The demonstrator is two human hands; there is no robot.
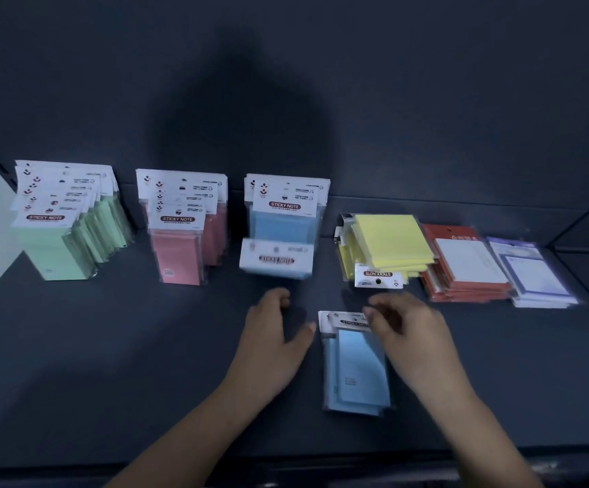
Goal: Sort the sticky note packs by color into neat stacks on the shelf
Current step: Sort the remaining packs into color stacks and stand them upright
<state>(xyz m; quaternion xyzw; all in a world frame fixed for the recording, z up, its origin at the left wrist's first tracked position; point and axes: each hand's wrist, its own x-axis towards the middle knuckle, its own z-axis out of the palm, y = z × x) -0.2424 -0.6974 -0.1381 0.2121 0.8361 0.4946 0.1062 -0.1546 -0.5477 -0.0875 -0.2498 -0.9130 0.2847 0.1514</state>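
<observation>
Both hands (411,332) over blue packs (356,371) on shelf (110,346).

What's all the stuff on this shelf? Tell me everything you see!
Green packs: a row of several, green, standing at far left.
Pink packs: several, pink, standing right of the green ones.
Blue packs: a few, blue, standing in the middle.
Tipped pack: one, blue, blurred, in front of the standing blue ones.
Yellow packs: a pile, yellow, lying flat right of the blue.
Red pads: a stack, red with white, lying flat.
Purple pads: a stack, purple-edged, far right.
Loose packs: about two, blue, flat at the front.
Shelf: one, dark.
Left hand: open, empty.
Right hand: above the loose packs' top; grip unclear.
</observation>
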